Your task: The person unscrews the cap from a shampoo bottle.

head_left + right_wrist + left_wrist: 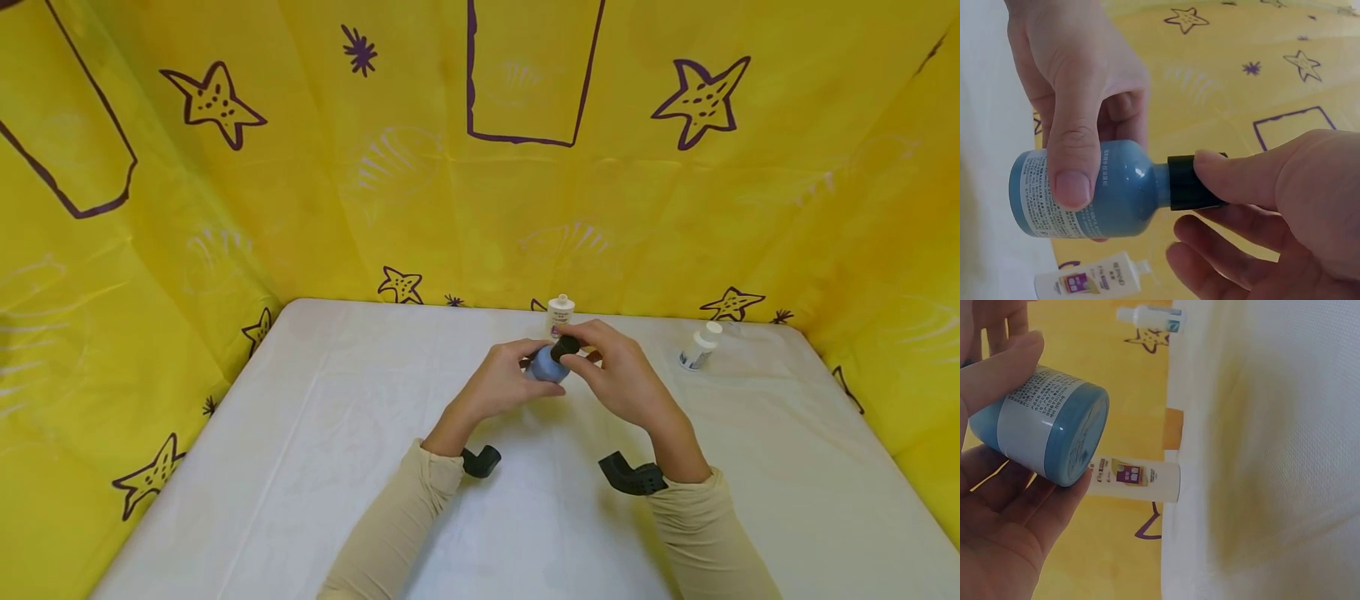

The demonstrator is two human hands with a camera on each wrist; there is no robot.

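Note:
A blue bottle [1124,187] with a white printed label is held up above the table, tilted. My left hand [504,379] grips its body, thumb across the label in the right wrist view. At the neck sits a black cap [1186,182], which my right hand [618,375] pinches between thumb and fingers. In the left wrist view the bottle's round base [1089,440] faces the camera, and the cap is hidden there. Close behind the hands stands a white bottle [559,310] with a purple label patch, its lower part partly covered by my right hand.
Another small white bottle [701,347] stands farther right on the white-covered table [337,400]. Yellow cloth [315,192] with starfish drawings rises along the back and both sides. Black curved mounts [632,475] sit at both wrists.

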